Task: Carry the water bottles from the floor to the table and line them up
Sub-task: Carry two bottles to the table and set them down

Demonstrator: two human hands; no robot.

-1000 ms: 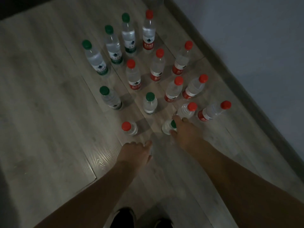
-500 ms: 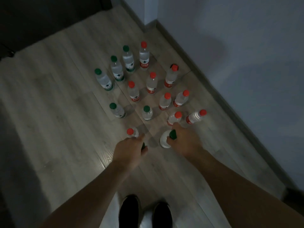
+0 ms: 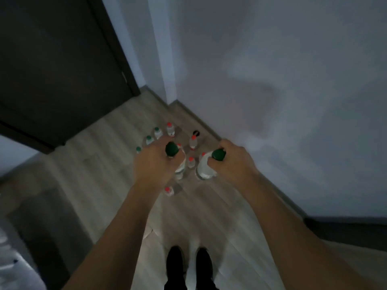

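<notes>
My left hand (image 3: 155,162) grips a clear water bottle by its neck, just under the green cap (image 3: 171,149); its body (image 3: 180,168) hangs below the fingers. My right hand (image 3: 232,160) holds a second green-capped bottle (image 3: 204,169) the same way, cap (image 3: 218,154) up. Both bottles are lifted well above the floor. Far below, several more bottles stand on the wood floor, some red-capped (image 3: 170,129) and some green-capped (image 3: 157,132), partly hidden by my hands. One red-capped bottle (image 3: 168,191) stands nearest my feet.
A white wall (image 3: 272,80) runs along the right with a dark skirting board (image 3: 345,227). A dark door (image 3: 58,65) fills the upper left. My black shoes (image 3: 189,266) stand on the wood floor (image 3: 94,164). A pale blurred object (image 3: 8,258) sits at the lower left edge.
I have stood up: both hands rose with a green-capped bottle each, and the view lifted from the floor toward the wall and door. The floor bottles now look small and far.
</notes>
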